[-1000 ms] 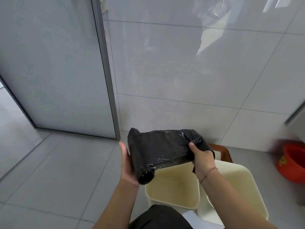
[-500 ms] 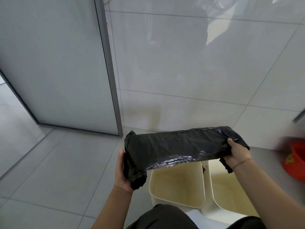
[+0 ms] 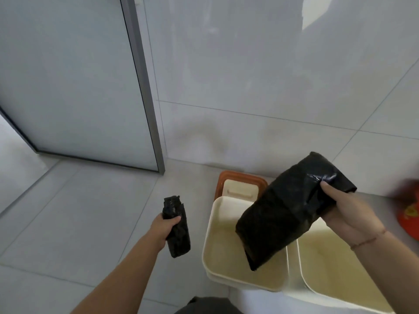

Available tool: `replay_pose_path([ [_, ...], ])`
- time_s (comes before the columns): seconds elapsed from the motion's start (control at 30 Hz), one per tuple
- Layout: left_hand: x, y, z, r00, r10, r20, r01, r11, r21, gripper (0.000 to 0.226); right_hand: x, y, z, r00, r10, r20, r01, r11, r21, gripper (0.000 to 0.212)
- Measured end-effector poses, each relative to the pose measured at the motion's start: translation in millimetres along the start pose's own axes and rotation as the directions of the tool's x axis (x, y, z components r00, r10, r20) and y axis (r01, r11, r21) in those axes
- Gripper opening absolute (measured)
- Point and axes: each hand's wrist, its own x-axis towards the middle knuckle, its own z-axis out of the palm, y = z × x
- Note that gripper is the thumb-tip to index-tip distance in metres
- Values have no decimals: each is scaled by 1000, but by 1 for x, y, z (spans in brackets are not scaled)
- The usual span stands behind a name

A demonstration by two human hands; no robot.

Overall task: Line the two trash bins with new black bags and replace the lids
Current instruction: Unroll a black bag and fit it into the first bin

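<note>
- Lower centre-right of the frame: two cream plastic bins, left [image 3: 208,245] and right [image 3: 301,277], stand open, touching.
- Left hand [image 3: 162,227] is closed around a black roll of bags [image 3: 178,232].
- Right hand [image 3: 347,209] grips a separate folded black plastic bag [image 3: 288,209] above the bins.
- Behind them, an orange-rimmed cream lid [image 3: 240,189] lies by the white tiled wall [image 3: 249,87].

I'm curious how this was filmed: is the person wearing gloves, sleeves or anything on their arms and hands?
No gloves and no sleeves show: both forearms are bare up to the frame edge. The left hand wears nothing visible. The right hand has a thin reddish string bracelet around the wrist. No rings or watch can be seen on the fingers or wrists.
</note>
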Motion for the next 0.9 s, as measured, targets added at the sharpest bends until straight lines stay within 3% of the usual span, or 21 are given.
replay_pose_path([
  [0.13, 59, -21, 13, 996, 35, -78, -19, 980, 199, 32, 12, 3, 19, 988, 73, 136, -65, 996, -65, 26],
  [0.5, 134, -91, 14, 992, -60, -114, 118, 787, 606, 45, 36, 35, 20, 942, 191, 278, -111, 954, -277, 30],
  [0.63, 128, -93, 8, 965, -118, -234, 247, 702, 668, 49, 39, 41, 20, 947, 186, 263, -115, 958, -262, 29],
  [0.7, 111, -76, 13, 939, -68, -337, 296, 658, 692, 52, 35, 44, 24, 947, 188, 261, -119, 959, -258, 25],
  [0.77, 88, -46, 26, 934, 84, -348, 199, 686, 700, 52, 30, 46, 31, 955, 179, 236, -109, 953, -282, 23],
  [0.83, 54, -1, 48, 926, 291, -241, -76, 768, 636, 45, 19, 45, 40, 970, 135, 201, -66, 947, -315, 26],
  [0.9, 9, 49, 73, 896, 431, -105, -339, 818, 465, 33, 6, 42, 46, 983, 87, 162, -27, 941, -336, 31],
])
